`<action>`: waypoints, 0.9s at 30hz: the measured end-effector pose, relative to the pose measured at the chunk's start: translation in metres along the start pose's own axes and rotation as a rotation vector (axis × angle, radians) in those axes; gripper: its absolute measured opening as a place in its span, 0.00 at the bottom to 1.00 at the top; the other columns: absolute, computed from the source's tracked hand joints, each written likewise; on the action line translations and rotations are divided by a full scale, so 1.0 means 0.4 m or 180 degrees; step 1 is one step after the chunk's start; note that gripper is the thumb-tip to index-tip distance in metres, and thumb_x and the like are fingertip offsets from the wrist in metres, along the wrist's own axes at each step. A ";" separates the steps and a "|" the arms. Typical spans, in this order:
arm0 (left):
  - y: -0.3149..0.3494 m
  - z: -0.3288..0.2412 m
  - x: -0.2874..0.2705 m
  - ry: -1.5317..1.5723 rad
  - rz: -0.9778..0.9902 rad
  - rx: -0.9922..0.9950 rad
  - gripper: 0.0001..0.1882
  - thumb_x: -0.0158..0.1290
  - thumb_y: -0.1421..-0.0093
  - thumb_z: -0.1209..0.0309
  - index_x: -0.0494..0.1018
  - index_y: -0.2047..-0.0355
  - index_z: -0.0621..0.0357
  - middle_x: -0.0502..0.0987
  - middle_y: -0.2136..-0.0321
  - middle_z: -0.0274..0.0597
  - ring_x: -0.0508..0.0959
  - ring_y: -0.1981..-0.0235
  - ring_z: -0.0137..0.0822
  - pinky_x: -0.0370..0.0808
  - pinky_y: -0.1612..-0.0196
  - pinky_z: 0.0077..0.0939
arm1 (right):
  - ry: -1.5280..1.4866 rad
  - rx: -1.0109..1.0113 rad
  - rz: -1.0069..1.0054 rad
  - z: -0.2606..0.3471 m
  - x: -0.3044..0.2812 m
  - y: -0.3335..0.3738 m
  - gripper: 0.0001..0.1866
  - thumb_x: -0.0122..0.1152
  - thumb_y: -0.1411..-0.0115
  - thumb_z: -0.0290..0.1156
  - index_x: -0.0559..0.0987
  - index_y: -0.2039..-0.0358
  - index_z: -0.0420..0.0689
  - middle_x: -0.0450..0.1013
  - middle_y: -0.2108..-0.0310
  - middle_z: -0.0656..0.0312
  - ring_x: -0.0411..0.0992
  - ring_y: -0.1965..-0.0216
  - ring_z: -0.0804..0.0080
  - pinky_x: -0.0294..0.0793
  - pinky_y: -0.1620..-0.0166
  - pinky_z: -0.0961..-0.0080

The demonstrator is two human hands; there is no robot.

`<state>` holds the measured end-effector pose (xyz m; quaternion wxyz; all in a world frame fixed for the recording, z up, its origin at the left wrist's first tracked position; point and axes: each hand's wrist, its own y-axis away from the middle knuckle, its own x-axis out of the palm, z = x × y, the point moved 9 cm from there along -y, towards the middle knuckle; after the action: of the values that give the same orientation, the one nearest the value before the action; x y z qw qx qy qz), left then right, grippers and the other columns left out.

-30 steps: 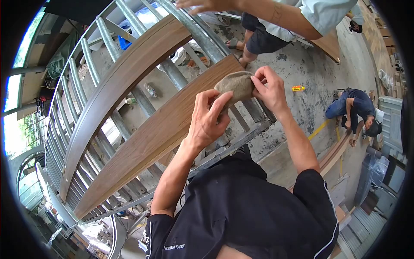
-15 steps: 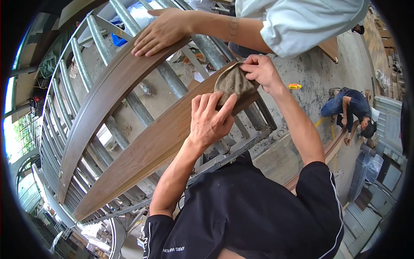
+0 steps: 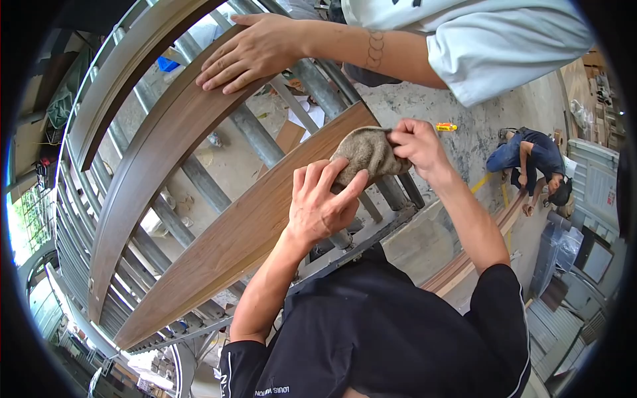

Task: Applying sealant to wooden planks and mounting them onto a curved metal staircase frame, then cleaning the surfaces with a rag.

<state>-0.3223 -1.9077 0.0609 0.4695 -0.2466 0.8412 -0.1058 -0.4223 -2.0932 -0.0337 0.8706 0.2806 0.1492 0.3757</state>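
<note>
A bunched grey-brown cloth [image 3: 366, 154] is stretched between my two hands, over the right end of a long brown wooden board [image 3: 232, 225]. My left hand [image 3: 325, 202] grips the cloth's lower left side with bent fingers. At its upper right edge, my right hand [image 3: 419, 147] pinches the cloth between thumb and fingers. The board lies across a rack of round metal bars [image 3: 255, 136]. Beyond it, a co-worker's hand [image 3: 255, 53] rests flat on a curved brown wooden piece [image 3: 156, 156].
Another curved wooden piece [image 3: 126, 69] lies farther left on the rack. The co-worker's white sleeve [image 3: 504, 46] fills the upper right. On the floor are a yellow-and-red bottle [image 3: 446, 127] and a crouching person [image 3: 537, 162] beside long wooden strips [image 3: 471, 255].
The cloth has come away from the board's end and bunched up between my hands. My right hand has moved lower and slightly right. More of the far curved piece shows.
</note>
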 end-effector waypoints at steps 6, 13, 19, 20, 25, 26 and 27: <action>0.002 0.005 -0.005 -0.0034 0.0051 -0.0014 0.30 0.59 0.60 0.73 0.79 0.52 0.38 0.75 0.52 0.36 0.75 0.58 0.41 0.68 0.57 0.37 | -0.0009 -0.0077 0.0129 0.050 0.040 -0.037 0.10 0.61 0.42 0.22 0.73 0.79 0.45 0.66 0.78 0.75 0.63 0.76 0.89 0.61 0.75 0.86; 0.000 0.003 0.011 -0.0205 0.0240 -0.0038 0.30 0.62 0.57 0.68 0.76 0.49 0.34 0.75 0.52 0.34 0.75 0.58 0.36 0.66 0.56 0.34 | 0.0055 -0.0207 0.0088 0.076 0.052 -0.056 0.10 0.61 0.41 0.22 0.72 0.78 0.44 0.65 0.78 0.75 0.61 0.76 0.90 0.58 0.77 0.86; 0.001 -0.005 0.007 -0.0109 0.0196 0.0020 0.30 0.59 0.60 0.70 0.78 0.51 0.35 0.75 0.51 0.36 0.75 0.58 0.38 0.67 0.57 0.36 | -0.0079 0.0097 0.0053 0.022 0.014 0.003 0.12 0.60 0.41 0.21 0.70 0.80 0.46 0.64 0.78 0.75 0.61 0.76 0.90 0.59 0.76 0.86; 0.000 -0.005 0.010 -0.0092 0.0203 0.0026 0.30 0.59 0.60 0.70 0.78 0.51 0.35 0.75 0.51 0.36 0.75 0.58 0.38 0.67 0.57 0.36 | -0.0039 -0.0056 0.0141 0.052 0.034 -0.027 0.12 0.60 0.41 0.21 0.70 0.80 0.46 0.64 0.78 0.75 0.61 0.76 0.90 0.59 0.76 0.86; 0.003 -0.001 0.005 -0.0127 0.0257 -0.0012 0.31 0.60 0.60 0.70 0.78 0.51 0.34 0.75 0.51 0.35 0.74 0.58 0.37 0.66 0.59 0.36 | -0.0295 0.0309 0.0044 0.020 0.023 0.002 0.12 0.60 0.41 0.22 0.70 0.80 0.47 0.63 0.79 0.77 0.60 0.76 0.90 0.59 0.75 0.86; 0.005 -0.004 0.004 -0.0164 0.0216 0.0043 0.31 0.60 0.60 0.70 0.78 0.51 0.33 0.75 0.51 0.34 0.74 0.58 0.37 0.66 0.59 0.35 | -0.0287 0.0311 0.0052 0.011 0.020 0.004 0.12 0.60 0.41 0.22 0.70 0.80 0.47 0.63 0.79 0.77 0.60 0.76 0.90 0.59 0.75 0.86; 0.003 -0.002 0.005 -0.0169 0.0211 0.0033 0.31 0.60 0.60 0.70 0.78 0.51 0.33 0.75 0.51 0.34 0.74 0.58 0.37 0.66 0.59 0.35 | -0.0259 0.0218 -0.0012 0.015 0.017 0.004 0.12 0.60 0.40 0.22 0.70 0.80 0.47 0.63 0.79 0.77 0.60 0.76 0.90 0.59 0.75 0.86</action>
<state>-0.3240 -1.9076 0.0593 0.4961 -0.2190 0.8356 -0.0880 -0.4160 -2.0897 -0.0282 0.8665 0.3250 0.1270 0.3570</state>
